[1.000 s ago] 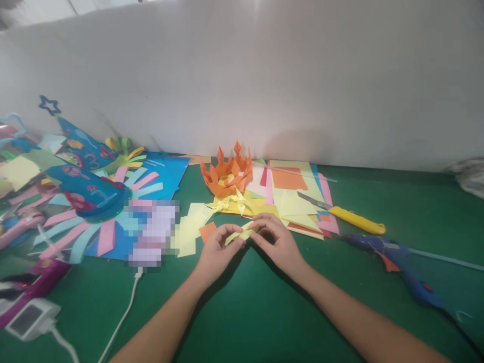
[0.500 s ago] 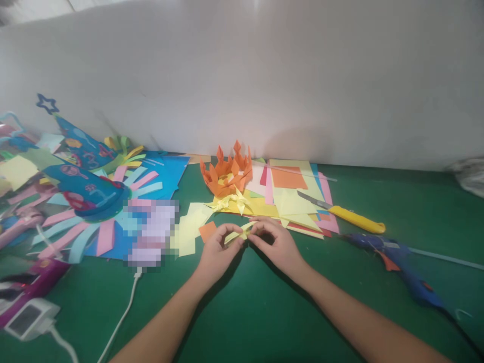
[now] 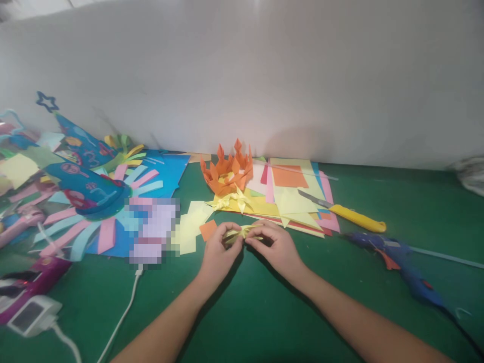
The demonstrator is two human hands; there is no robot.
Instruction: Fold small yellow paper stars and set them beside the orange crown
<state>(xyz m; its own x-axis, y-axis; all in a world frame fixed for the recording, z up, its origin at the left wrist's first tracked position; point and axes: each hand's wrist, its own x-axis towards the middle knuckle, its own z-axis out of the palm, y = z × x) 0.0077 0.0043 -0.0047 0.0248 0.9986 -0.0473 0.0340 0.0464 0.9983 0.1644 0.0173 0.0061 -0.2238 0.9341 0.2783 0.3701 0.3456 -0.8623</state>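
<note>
Between my hands is a small folded yellow paper piece (image 3: 244,232), its thin points spreading to both sides. My left hand (image 3: 222,250) pinches its left part between thumb and fingers. From the right, my right hand (image 3: 275,248) grips it with thumb and fingertips. Fingers hide parts of its shape. Just beyond lie folded yellow paper pieces (image 3: 239,200) on yellow sheets, and behind them stands an orange folded-paper crown (image 3: 227,174). A small orange square (image 3: 207,230) lies beside my left hand.
A yellow cutter (image 3: 357,219) with its blade out lies right of stacked coloured paper (image 3: 298,201). Further right is a blue glue gun (image 3: 401,267). Blue cone hats (image 3: 88,186), a white cable (image 3: 126,312) and a magenta object (image 3: 36,285) occupy the left of the green table (image 3: 242,322).
The yellow piece has turned in my fingers, and its points now show on both sides. My right fingers have shifted slightly, while both hands stay at the same place.
</note>
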